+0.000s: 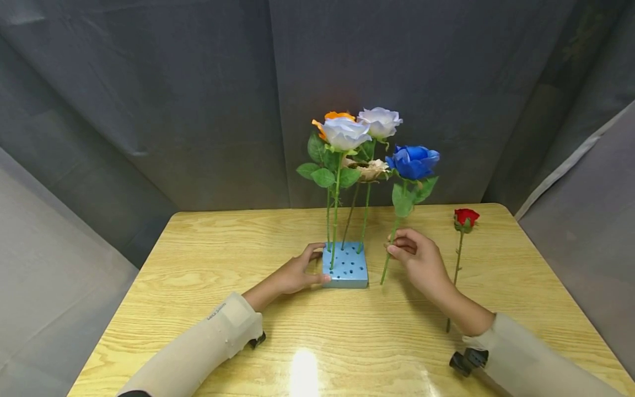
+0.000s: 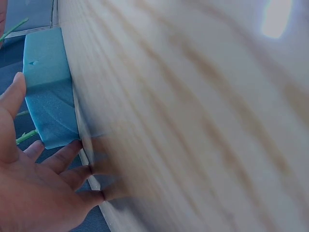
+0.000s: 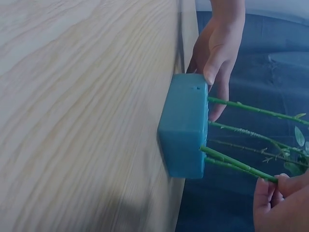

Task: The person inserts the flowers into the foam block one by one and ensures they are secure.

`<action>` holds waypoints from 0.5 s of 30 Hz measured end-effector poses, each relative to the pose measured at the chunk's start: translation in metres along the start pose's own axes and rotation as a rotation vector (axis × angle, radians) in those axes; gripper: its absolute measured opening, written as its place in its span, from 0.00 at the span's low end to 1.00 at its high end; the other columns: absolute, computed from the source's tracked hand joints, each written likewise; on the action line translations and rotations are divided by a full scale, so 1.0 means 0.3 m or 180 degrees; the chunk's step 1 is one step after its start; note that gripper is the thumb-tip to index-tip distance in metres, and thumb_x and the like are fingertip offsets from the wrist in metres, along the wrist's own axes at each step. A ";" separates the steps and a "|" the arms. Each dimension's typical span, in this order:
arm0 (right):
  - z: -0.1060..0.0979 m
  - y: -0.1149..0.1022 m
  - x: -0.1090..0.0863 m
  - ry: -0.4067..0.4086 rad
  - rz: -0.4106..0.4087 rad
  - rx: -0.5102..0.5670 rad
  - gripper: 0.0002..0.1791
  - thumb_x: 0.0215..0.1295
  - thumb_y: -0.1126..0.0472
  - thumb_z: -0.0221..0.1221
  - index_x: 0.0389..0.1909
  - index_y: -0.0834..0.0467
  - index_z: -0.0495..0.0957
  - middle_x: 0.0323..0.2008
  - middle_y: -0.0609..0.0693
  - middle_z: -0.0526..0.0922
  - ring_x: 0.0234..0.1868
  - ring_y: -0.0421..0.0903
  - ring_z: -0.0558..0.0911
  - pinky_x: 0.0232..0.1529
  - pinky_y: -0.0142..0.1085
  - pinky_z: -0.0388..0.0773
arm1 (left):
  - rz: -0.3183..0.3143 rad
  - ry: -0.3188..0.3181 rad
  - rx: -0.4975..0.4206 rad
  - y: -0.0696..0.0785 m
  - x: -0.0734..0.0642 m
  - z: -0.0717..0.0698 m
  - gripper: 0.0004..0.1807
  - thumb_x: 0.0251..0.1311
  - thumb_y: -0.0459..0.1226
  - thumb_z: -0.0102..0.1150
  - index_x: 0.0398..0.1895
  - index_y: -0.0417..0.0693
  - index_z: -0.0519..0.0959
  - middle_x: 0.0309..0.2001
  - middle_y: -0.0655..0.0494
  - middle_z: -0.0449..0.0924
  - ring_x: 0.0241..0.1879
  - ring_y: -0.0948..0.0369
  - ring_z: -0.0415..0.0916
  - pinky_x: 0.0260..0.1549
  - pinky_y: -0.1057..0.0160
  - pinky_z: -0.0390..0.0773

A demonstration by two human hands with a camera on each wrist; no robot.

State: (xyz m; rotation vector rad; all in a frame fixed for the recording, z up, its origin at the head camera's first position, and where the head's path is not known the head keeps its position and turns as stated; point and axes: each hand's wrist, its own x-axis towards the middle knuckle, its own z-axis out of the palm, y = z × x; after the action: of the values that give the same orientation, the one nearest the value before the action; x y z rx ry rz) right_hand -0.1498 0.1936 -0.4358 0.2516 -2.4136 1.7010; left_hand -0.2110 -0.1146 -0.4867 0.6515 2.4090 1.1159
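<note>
A light blue foam block (image 1: 345, 280) with holes in its top sits on the table. My left hand (image 1: 297, 273) grips its left side, thumb at the front corner and fingers toward the back. Between thumb and fingers, my right hand (image 1: 419, 260) pinches the stem of a blue rose (image 1: 414, 162), held upright with a slight tilt. In the head view, the stem's lower end (image 1: 383, 277) is just right of the block. Standing in the block are two white roses (image 1: 345, 134), an orange flower (image 1: 319, 128) partly hidden behind one, and a cream flower (image 1: 373, 171).
A red rose (image 1: 466, 216) lies on the table to the right, its stem passing beneath my right forearm in the head view. Grey curtains (image 1: 223, 110) hang behind and beside the wooden table (image 1: 208, 248).
</note>
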 end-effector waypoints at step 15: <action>0.098 -0.018 0.054 0.0162 -0.0182 0.0350 0.10 0.71 0.71 0.62 0.49 0.72 0.78 0.44 0.65 0.83 0.42 0.45 0.84 0.46 0.34 0.85 | -0.0007 -0.0005 0.0021 -0.005 0.004 0.002 0.48 0.68 0.53 0.66 0.83 0.62 0.48 0.79 0.43 0.58 0.76 0.40 0.58 0.72 0.38 0.61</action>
State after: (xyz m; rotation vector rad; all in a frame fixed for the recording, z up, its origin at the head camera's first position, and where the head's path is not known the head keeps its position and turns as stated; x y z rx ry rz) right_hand -0.1656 0.1636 -0.4367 0.2860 -2.2582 1.7949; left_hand -0.2120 -0.1142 -0.4884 0.6517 2.4124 1.1065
